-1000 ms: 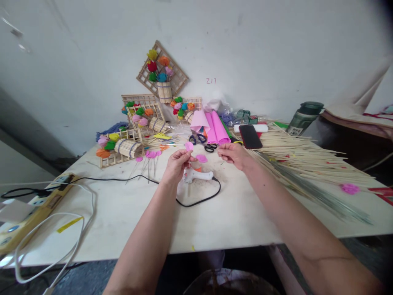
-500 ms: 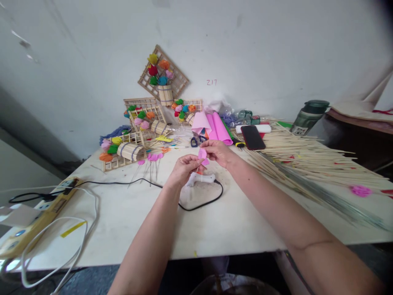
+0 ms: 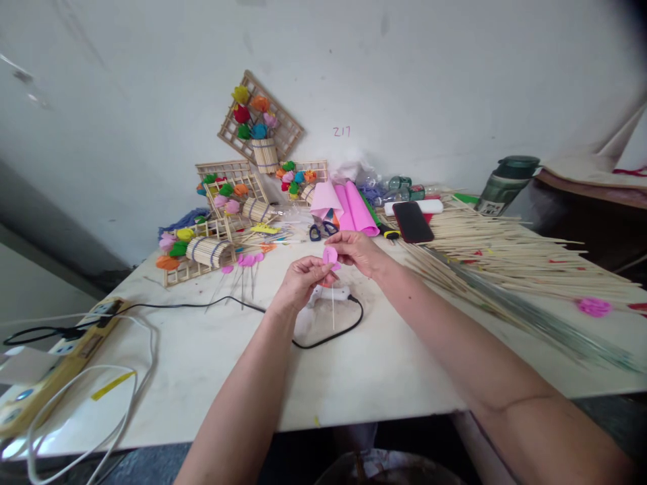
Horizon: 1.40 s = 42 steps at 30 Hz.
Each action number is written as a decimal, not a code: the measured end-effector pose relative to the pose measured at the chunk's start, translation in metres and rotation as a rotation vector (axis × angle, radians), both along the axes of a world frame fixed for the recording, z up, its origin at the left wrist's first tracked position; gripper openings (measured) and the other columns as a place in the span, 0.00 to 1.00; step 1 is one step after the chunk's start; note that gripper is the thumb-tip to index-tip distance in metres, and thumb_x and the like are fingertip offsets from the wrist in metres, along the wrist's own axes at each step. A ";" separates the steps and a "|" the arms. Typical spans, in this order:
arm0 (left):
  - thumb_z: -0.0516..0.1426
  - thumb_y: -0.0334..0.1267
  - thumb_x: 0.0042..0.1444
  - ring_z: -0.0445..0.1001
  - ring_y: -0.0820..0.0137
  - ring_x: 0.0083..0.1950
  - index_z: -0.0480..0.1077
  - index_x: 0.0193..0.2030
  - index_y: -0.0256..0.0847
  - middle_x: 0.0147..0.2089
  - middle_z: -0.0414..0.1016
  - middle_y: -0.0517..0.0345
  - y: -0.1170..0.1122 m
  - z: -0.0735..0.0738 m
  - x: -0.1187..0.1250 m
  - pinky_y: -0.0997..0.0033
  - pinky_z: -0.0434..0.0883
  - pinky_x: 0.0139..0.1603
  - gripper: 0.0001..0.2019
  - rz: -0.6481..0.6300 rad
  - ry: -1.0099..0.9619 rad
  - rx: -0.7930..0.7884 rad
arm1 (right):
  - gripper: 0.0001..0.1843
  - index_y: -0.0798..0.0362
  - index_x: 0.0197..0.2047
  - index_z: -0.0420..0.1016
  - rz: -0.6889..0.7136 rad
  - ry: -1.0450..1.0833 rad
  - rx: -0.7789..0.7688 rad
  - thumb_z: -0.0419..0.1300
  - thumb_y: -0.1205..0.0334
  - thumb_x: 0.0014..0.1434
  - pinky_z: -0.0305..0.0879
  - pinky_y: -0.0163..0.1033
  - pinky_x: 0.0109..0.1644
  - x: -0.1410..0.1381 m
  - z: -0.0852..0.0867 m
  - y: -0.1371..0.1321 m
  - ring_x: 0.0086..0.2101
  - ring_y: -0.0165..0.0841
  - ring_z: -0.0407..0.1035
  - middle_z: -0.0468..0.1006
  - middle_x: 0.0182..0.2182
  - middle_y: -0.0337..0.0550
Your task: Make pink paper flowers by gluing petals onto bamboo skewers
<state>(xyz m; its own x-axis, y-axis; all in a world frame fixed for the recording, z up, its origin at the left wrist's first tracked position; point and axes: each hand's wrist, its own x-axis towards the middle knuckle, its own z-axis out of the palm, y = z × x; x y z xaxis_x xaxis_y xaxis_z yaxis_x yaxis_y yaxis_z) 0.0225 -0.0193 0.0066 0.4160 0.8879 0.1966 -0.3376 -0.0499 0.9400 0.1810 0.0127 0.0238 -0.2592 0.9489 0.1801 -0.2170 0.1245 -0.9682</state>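
Between my two hands is a pink paper flower (image 3: 330, 255) on a thin pale stem that hangs down below it. My left hand (image 3: 303, 277) is closed, thumb and fingers pinching the flower near its base. With its fingertips my right hand (image 3: 356, 252) pinches the edge of a pink petal from the other side. Just under the hands a white glue gun (image 3: 337, 294) lies on the table, partly hidden by my left hand, its black cord looping toward me. To the left, several pink petals on thin wire stems (image 3: 247, 261) rest on the tabletop.
Bamboo lattice frames with paper flowers (image 3: 207, 250) stand at the back left. Rolled pink paper (image 3: 358, 210), scissors (image 3: 323, 232) and a phone (image 3: 413, 222) lie behind my hands. Bamboo sticks (image 3: 505, 249) and a green bottle (image 3: 508, 185) are right; a power strip (image 3: 71, 357) is left.
More of the pale stem now shows hanging below the flower, and the pink petal faces me more openly. Both hands keep their pinch. The whole view has shifted slightly.
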 end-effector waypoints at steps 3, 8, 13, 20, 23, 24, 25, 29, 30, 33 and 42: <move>0.63 0.37 0.43 0.71 0.74 0.24 0.71 0.26 0.36 0.21 0.73 0.58 0.000 -0.002 0.001 0.74 0.66 0.29 0.07 -0.017 0.002 0.001 | 0.10 0.57 0.29 0.73 -0.004 -0.013 0.026 0.64 0.64 0.40 0.45 0.29 0.17 -0.001 -0.003 0.001 0.15 0.20 0.54 0.67 0.16 0.32; 0.63 0.37 0.43 0.70 0.75 0.24 0.71 0.26 0.35 0.20 0.72 0.58 -0.002 -0.001 0.004 0.75 0.65 0.29 0.07 -0.037 -0.003 0.003 | 0.07 0.56 0.25 0.71 -0.043 -0.009 0.048 0.63 0.66 0.39 0.47 0.29 0.18 -0.002 -0.004 0.000 0.16 0.20 0.55 0.67 0.17 0.32; 0.63 0.38 0.43 0.69 0.75 0.23 0.71 0.25 0.36 0.20 0.72 0.58 -0.003 -0.001 0.004 0.75 0.65 0.29 0.08 -0.030 0.006 0.001 | 0.07 0.55 0.24 0.70 -0.076 0.004 0.080 0.63 0.65 0.38 0.49 0.29 0.18 -0.006 -0.007 -0.001 0.16 0.21 0.55 0.69 0.18 0.33; 0.63 0.38 0.41 0.70 0.75 0.22 0.71 0.25 0.36 0.20 0.73 0.58 0.002 0.002 -0.001 0.74 0.66 0.28 0.08 0.153 -0.024 0.034 | 0.11 0.56 0.28 0.71 -0.002 -0.172 0.043 0.59 0.56 0.48 0.51 0.29 0.17 -0.004 -0.003 -0.010 0.17 0.22 0.59 0.70 0.19 0.36; 0.64 0.38 0.40 0.70 0.75 0.23 0.71 0.26 0.36 0.21 0.73 0.59 0.008 0.001 -0.004 0.74 0.67 0.29 0.08 0.321 -0.079 0.060 | 0.12 0.58 0.25 0.70 0.114 -0.303 -0.028 0.59 0.55 0.49 0.51 0.29 0.18 -0.004 -0.003 -0.015 0.18 0.23 0.61 0.72 0.20 0.41; 0.63 0.38 0.40 0.71 0.75 0.24 0.71 0.26 0.36 0.21 0.73 0.59 0.009 0.001 -0.005 0.74 0.67 0.30 0.08 0.361 -0.099 0.065 | 0.13 0.58 0.26 0.70 0.166 -0.321 -0.055 0.58 0.55 0.50 0.51 0.29 0.18 -0.005 -0.003 -0.017 0.18 0.23 0.61 0.72 0.21 0.42; 0.63 0.37 0.40 0.71 0.74 0.24 0.71 0.27 0.36 0.21 0.74 0.59 0.011 0.000 -0.006 0.73 0.68 0.32 0.08 0.393 -0.118 0.065 | 0.13 0.59 0.26 0.70 0.218 -0.324 -0.076 0.58 0.55 0.50 0.51 0.28 0.18 -0.006 -0.003 -0.019 0.19 0.23 0.61 0.72 0.21 0.42; 0.64 0.37 0.39 0.72 0.75 0.25 0.71 0.27 0.36 0.21 0.73 0.60 0.015 -0.001 -0.007 0.73 0.68 0.34 0.09 0.500 -0.172 0.052 | 0.14 0.59 0.26 0.70 0.299 -0.327 -0.065 0.59 0.54 0.50 0.50 0.28 0.17 -0.013 -0.003 -0.027 0.17 0.22 0.59 0.72 0.20 0.41; 0.64 0.37 0.39 0.72 0.75 0.25 0.71 0.27 0.36 0.21 0.72 0.61 0.016 -0.001 -0.007 0.73 0.68 0.34 0.09 0.521 -0.174 0.047 | 0.14 0.59 0.25 0.70 0.277 -0.337 -0.051 0.60 0.55 0.49 0.50 0.28 0.17 -0.015 -0.003 -0.029 0.16 0.21 0.58 0.71 0.19 0.40; 0.64 0.37 0.39 0.72 0.75 0.25 0.71 0.26 0.35 0.21 0.72 0.62 0.017 -0.001 -0.007 0.72 0.69 0.35 0.09 0.547 -0.166 0.034 | 0.11 0.57 0.22 0.68 0.172 -0.377 -0.021 0.61 0.59 0.46 0.48 0.28 0.15 -0.021 -0.005 -0.034 0.14 0.20 0.54 0.69 0.16 0.37; 0.65 0.38 0.37 0.76 0.70 0.36 0.71 0.30 0.36 0.28 0.76 0.57 0.023 -0.008 -0.018 0.73 0.69 0.37 0.12 0.494 -0.319 -0.111 | 0.08 0.56 0.20 0.68 -0.140 -0.416 0.082 0.61 0.62 0.45 0.55 0.30 0.17 -0.025 -0.011 -0.030 0.15 0.24 0.60 0.68 0.14 0.36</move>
<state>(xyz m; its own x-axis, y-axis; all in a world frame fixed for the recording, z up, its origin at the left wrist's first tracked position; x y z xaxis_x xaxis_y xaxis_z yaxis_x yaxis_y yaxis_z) 0.0045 0.0041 -0.0012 -0.1157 0.9836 0.1385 -0.5659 -0.1799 0.8046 0.1558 -0.0177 0.0124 -0.1954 0.9669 0.1639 0.2129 0.2049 -0.9553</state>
